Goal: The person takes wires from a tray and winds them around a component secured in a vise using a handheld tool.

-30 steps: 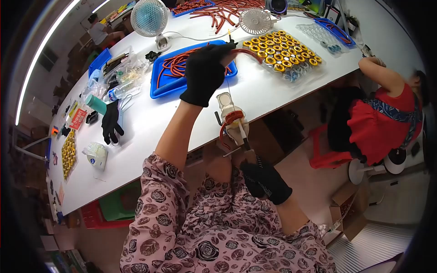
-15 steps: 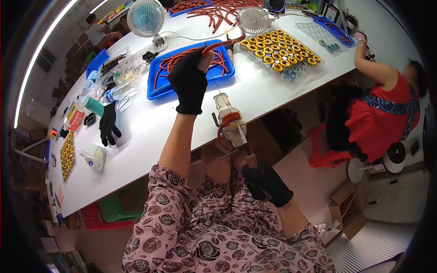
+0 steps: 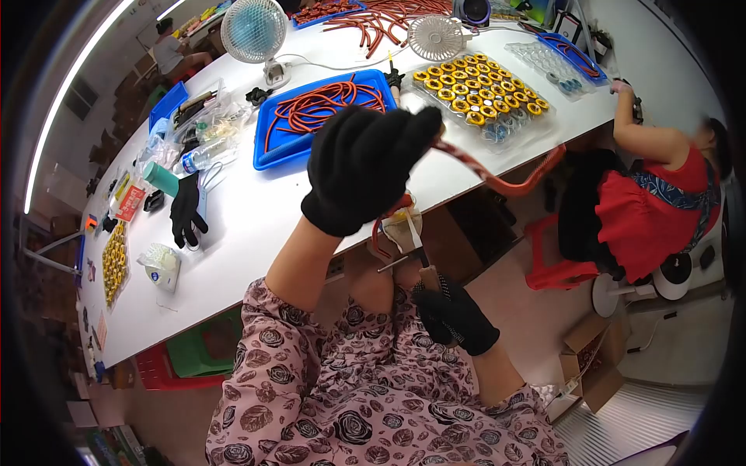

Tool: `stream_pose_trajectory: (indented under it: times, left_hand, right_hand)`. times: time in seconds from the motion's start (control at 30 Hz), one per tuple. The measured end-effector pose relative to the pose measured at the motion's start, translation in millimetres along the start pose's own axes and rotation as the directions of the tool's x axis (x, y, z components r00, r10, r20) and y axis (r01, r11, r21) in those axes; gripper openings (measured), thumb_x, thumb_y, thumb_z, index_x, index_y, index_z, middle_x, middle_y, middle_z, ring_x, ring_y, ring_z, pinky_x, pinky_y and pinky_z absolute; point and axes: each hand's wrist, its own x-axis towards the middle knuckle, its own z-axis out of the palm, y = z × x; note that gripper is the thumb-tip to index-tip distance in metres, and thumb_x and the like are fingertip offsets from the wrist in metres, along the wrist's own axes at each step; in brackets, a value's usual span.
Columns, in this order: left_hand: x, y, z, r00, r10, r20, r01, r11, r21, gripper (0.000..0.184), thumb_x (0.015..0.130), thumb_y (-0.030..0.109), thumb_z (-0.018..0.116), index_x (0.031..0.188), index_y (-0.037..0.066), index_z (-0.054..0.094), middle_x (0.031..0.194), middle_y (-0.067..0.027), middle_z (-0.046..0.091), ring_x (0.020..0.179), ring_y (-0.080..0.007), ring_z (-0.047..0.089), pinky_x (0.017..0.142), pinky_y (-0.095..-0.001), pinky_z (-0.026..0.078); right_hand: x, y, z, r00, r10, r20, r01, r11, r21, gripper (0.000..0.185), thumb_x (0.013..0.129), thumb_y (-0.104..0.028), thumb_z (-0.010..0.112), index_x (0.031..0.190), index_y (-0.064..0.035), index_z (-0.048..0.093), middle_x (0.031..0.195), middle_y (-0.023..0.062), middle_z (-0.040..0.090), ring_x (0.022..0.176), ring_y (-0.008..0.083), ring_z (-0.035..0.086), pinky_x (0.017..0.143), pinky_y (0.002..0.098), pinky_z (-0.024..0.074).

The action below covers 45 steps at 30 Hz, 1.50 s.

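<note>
Fingers (image 3: 412, 136) of the left hand (image 3: 353, 167): black-gloved and curled together, pinching a thick, glossy red-brown strand (image 3: 505, 186) of what looks like coated wire; the glove hides the exact contact.
Fingers of the right hand (image 3: 458, 318): in a dark glove with pale dots, wrapped around the brown, wooden-looking handle (image 3: 429, 277) of a slim tool with a pale, narrow end.
Strand's place: in mid-air, running in a loose S from the left fingertips, past the front edge of the white surface (image 3: 225, 256), its far end turned up.
Strand's feel: probably light, and springy rather than limp, as it carries its bends unsupported; the sheen suggests a smooth coat that could slide through cloth or scuff.
Strand's hold: best taken near the bend beside the left fingertips, since the far end would likely swing.
Cream-coloured holder (image 3: 398, 234): below the left hand, with a red wound piece (image 3: 402, 203) partly covered and the tool's end against or just beside it; contact is unclear.
Blue rectangular plastic tray (image 3: 261, 128): beyond the left hand, heaped with loose orange-red lengths (image 3: 322, 109).
</note>
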Motion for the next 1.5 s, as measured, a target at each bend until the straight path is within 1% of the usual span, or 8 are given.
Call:
stream_pose_trajectory:
  times: [0.27,0.33,0.47,0.63,0.7,0.8,1.47,1.5]
  left_hand:
    - [-38.5,-62.0,74.1,0.906,-0.407,-0.118,0.381,0.904,-0.192,0.016,0.073,0.022,0.071,0.087,0.013,0.070,0.069,-0.0037,0.064,0.057,-0.0162,0.058,0.056,-0.0278,0.046]
    - [-54.4,-59.5,89.1,0.539,-0.816,0.209,0.744,0.344,-0.572,0.016,0.073,0.020,0.073,0.085,0.009,0.070,0.064,-0.0019,0.062,0.052,-0.0086,0.053,0.050,-0.0232,0.041]
    - [-64.4,-52.7,92.1,0.285,-0.793,0.538,0.751,-0.164,-0.639,0.014,0.073,0.013,0.072,0.083,0.004,0.069,0.065,0.0001,0.061,0.053,-0.0042,0.048,0.048,-0.0202,0.035]
    - [-64.3,-50.7,87.8,0.300,-0.817,0.493,0.771,-0.097,-0.630,0.014,0.075,0.014,0.072,0.083,0.004,0.069,0.064,-0.0024,0.061,0.050,-0.0069,0.048,0.047,-0.0217,0.035]
    - [-45.7,-53.7,68.3,0.752,-0.655,-0.075,0.629,0.747,-0.214,0.017,0.076,0.017,0.071,0.087,0.003,0.069,0.067,-0.0054,0.064,0.056,-0.0112,0.056,0.054,-0.0238,0.043]
    - [-16.2,-33.4,24.6,0.827,-0.514,-0.228,0.476,0.856,-0.201,0.022,0.070,0.018,0.074,0.090,0.009,0.070,0.074,-0.0064,0.065,0.064,-0.0175,0.062,0.063,-0.0280,0.048]
    - [-20.9,-49.4,30.0,0.883,-0.349,-0.313,0.318,0.937,-0.146,0.014,0.079,0.008,0.067,0.091,0.000,0.068,0.076,-0.0044,0.064,0.061,-0.0082,0.056,0.053,-0.0203,0.045]
    - [-21.0,-51.3,38.8,0.729,-0.671,-0.131,0.536,0.680,-0.501,0.015,0.078,0.011,0.068,0.090,0.001,0.068,0.073,-0.0025,0.063,0.059,-0.0070,0.054,0.053,-0.0198,0.043]
  right_hand:
    - [-4.8,-2.2,0.6,1.000,0.016,-0.005,-0.016,1.000,0.027,0.011,0.087,-0.017,0.056,0.089,-0.0094,0.049,0.051,-0.0013,0.043,0.035,0.0077,0.039,0.032,0.0219,0.0284]
    - [-5.0,-2.2,-0.9,0.999,0.041,-0.002,-0.041,0.999,-0.008,0.011,0.087,-0.017,0.056,0.090,-0.0095,0.049,0.051,-0.0012,0.043,0.035,0.0080,0.038,0.032,0.0220,0.0284]
    - [-2.3,1.7,-6.4,0.998,0.041,0.047,-0.040,0.999,-0.024,0.016,0.087,-0.019,0.055,0.097,-0.0081,0.048,0.057,-0.0026,0.045,0.038,0.0060,0.039,0.035,0.0212,0.0308]
    - [3.6,-0.5,-3.7,0.999,0.023,0.037,-0.024,0.999,0.042,0.017,0.088,-0.020,0.055,0.096,-0.0076,0.048,0.057,-0.0026,0.045,0.038,0.0061,0.040,0.035,0.0212,0.0307]
    - [-0.6,-0.5,-3.2,0.999,0.019,0.036,-0.020,0.999,0.028,0.016,0.088,-0.020,0.055,0.096,-0.0076,0.048,0.057,-0.0026,0.045,0.038,0.0060,0.040,0.035,0.0212,0.0307]
    - [-2.5,6.0,-5.7,0.999,0.009,0.038,-0.009,1.000,0.016,0.015,0.087,-0.018,0.056,0.095,-0.0076,0.049,0.055,-0.0009,0.046,0.037,0.0074,0.040,0.034,0.0221,0.0302]
    - [-26.6,6.9,-13.7,0.999,0.039,-0.016,-0.039,0.999,-0.002,0.014,0.088,-0.019,0.055,0.083,-0.0085,0.048,0.052,-0.0018,0.043,0.036,0.0075,0.039,0.033,0.0225,0.0304]
    - [-27.2,9.7,-17.3,0.999,0.044,0.004,-0.044,0.999,-0.001,0.017,0.088,-0.020,0.055,0.093,-0.0073,0.047,0.055,-0.0016,0.043,0.037,0.0072,0.039,0.034,0.0221,0.0310]
